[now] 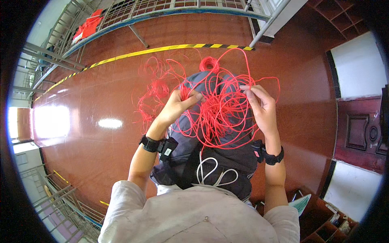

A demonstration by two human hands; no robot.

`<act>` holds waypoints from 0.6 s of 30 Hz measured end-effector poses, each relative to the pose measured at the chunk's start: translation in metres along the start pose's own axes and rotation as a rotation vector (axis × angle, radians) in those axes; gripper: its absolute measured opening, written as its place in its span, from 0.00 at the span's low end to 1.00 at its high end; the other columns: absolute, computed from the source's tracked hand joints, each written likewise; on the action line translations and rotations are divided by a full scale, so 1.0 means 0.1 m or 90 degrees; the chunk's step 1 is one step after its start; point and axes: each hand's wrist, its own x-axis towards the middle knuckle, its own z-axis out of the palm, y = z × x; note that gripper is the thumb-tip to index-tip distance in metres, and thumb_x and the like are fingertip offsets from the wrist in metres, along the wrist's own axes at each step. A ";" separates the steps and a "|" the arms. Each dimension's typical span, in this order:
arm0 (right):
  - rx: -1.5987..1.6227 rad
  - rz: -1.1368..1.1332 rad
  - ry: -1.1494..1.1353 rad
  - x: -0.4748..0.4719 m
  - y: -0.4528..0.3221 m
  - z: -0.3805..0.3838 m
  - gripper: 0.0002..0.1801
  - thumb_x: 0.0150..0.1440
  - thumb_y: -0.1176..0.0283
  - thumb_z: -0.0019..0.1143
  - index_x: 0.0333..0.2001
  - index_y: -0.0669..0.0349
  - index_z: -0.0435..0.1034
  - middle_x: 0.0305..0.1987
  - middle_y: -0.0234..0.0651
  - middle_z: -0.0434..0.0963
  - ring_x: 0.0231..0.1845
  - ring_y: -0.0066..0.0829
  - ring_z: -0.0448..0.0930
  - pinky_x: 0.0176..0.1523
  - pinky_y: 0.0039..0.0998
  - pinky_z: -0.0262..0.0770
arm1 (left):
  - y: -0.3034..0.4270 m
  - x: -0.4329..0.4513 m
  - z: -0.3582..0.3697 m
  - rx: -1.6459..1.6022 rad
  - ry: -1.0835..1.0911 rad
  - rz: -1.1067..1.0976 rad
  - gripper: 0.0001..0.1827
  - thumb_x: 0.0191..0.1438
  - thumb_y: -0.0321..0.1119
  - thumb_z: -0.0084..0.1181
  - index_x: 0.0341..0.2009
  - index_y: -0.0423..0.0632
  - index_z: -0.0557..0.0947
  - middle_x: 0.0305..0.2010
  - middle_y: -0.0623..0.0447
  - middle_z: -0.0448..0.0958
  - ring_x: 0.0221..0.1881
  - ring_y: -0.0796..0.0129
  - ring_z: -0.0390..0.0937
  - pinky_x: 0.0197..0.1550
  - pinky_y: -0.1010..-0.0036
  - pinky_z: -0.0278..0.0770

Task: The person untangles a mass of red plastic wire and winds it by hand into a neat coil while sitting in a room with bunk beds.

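A loose tangle of thin red cord lies over my lap, on dark trousers. My left hand grips a gathered bunch of the cord between thumb and fingers. At the right of the tangle, my right hand pinches a strand with thumb and fingertips; a tall loop rises from there. Beyond my knees sits a small wound coil of red cord. More loose red cord is strewn on the floor to the left of my knees.
Metal bed frames stand ahead, behind yellow-and-black floor tape. The brown floor reflects window light at left. A dark red panelled door is at right. A board and a compartmented rack are at lower right.
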 end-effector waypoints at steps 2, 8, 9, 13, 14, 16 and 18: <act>0.015 0.056 -0.033 -0.06 0.01 -0.08 0.14 0.58 0.68 0.47 0.43 0.67 0.71 0.40 0.37 0.75 0.41 0.24 0.72 0.46 0.24 0.65 | -0.08 0.05 0.06 -0.003 0.011 0.029 0.10 0.53 0.34 0.53 0.28 0.41 0.79 0.18 0.64 0.66 0.20 0.84 0.59 0.23 0.84 0.54; 0.123 0.111 0.000 -0.21 -0.11 -0.17 0.25 0.61 0.61 0.39 0.54 0.71 0.60 0.52 0.44 0.69 0.50 0.30 0.72 0.57 0.30 0.61 | -0.05 0.06 0.07 -0.030 0.036 0.035 0.08 0.52 0.32 0.54 0.25 0.41 0.78 0.18 0.62 0.69 0.19 0.83 0.61 0.22 0.84 0.57; 0.160 0.130 -0.007 -0.23 -0.09 -0.19 0.26 0.61 0.60 0.39 0.54 0.72 0.59 0.51 0.46 0.69 0.49 0.31 0.72 0.57 0.30 0.61 | -0.04 0.05 0.04 -0.029 0.033 0.033 0.08 0.52 0.32 0.54 0.25 0.41 0.78 0.18 0.62 0.69 0.19 0.83 0.61 0.22 0.84 0.57; 0.309 0.149 0.000 -0.23 0.00 -0.24 0.26 0.61 0.60 0.37 0.53 0.72 0.60 0.47 0.45 0.72 0.46 0.32 0.74 0.56 0.30 0.62 | -0.02 0.02 -0.07 -0.161 0.035 0.001 0.12 0.54 0.34 0.51 0.22 0.42 0.77 0.15 0.63 0.64 0.17 0.83 0.56 0.22 0.83 0.52; 0.309 0.146 0.002 -0.22 0.00 -0.25 0.26 0.61 0.60 0.37 0.53 0.72 0.60 0.47 0.45 0.72 0.46 0.32 0.74 0.56 0.30 0.62 | 0.02 0.00 -0.09 -0.153 0.049 0.029 0.11 0.53 0.33 0.51 0.23 0.42 0.77 0.16 0.63 0.64 0.18 0.83 0.57 0.22 0.83 0.52; 0.302 0.200 0.007 -0.22 0.03 -0.28 0.24 0.61 0.60 0.39 0.50 0.71 0.64 0.42 0.43 0.75 0.44 0.29 0.74 0.52 0.28 0.65 | 0.19 -0.03 -0.08 -0.104 0.074 0.083 0.11 0.53 0.35 0.51 0.25 0.40 0.76 0.17 0.62 0.66 0.19 0.82 0.59 0.23 0.82 0.53; 0.242 0.203 -0.004 -0.19 0.00 -0.30 0.22 0.60 0.61 0.41 0.47 0.70 0.66 0.40 0.41 0.75 0.43 0.28 0.74 0.51 0.27 0.65 | 0.23 -0.01 -0.17 -0.112 0.027 0.136 0.14 0.54 0.39 0.50 0.26 0.40 0.76 0.17 0.62 0.65 0.19 0.82 0.58 0.23 0.82 0.53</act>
